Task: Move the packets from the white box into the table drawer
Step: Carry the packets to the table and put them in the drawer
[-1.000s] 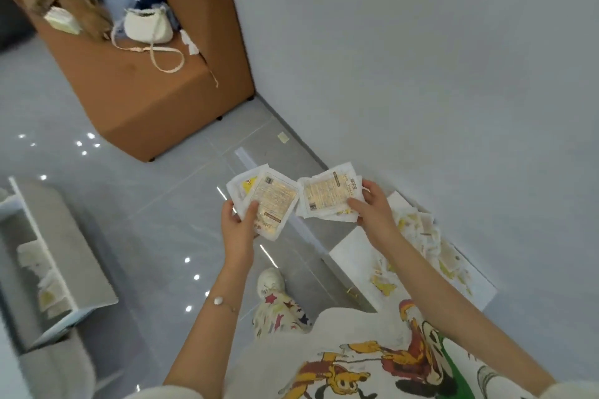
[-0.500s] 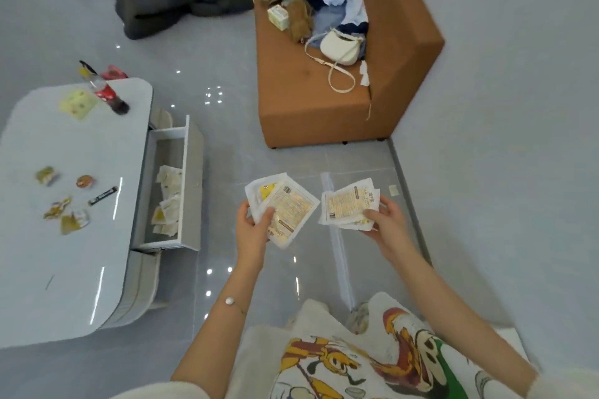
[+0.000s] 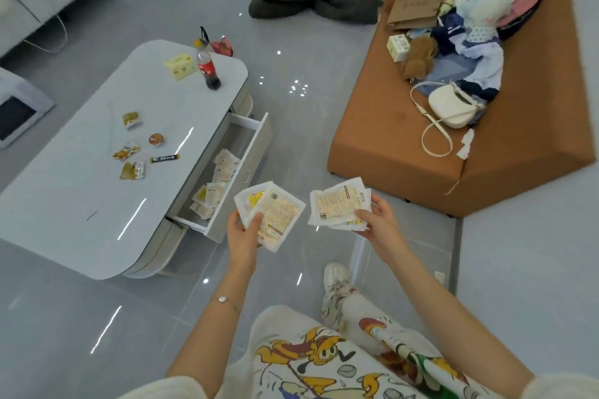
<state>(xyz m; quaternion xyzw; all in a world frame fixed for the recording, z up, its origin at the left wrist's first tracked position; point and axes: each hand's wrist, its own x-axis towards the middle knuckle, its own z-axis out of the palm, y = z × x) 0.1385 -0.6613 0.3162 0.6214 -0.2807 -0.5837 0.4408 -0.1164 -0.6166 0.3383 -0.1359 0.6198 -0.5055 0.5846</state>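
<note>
Flat white packets (image 3: 275, 217) with printed labels are fanned in the left hand (image 3: 243, 233), a second stack (image 3: 337, 209) in the right hand (image 3: 376, 220). The drawer (image 3: 249, 168) stands open with more packets (image 3: 214, 191) lying inside.

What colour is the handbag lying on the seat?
Cream-white handbag, on the orange-brown seat; the head view shows it clearly.

glossy plastic packets (image 3: 278, 215), glossy white table (image 3: 97, 178) (mirror-like), matt cloth sofa (image 3: 389, 126).
</note>
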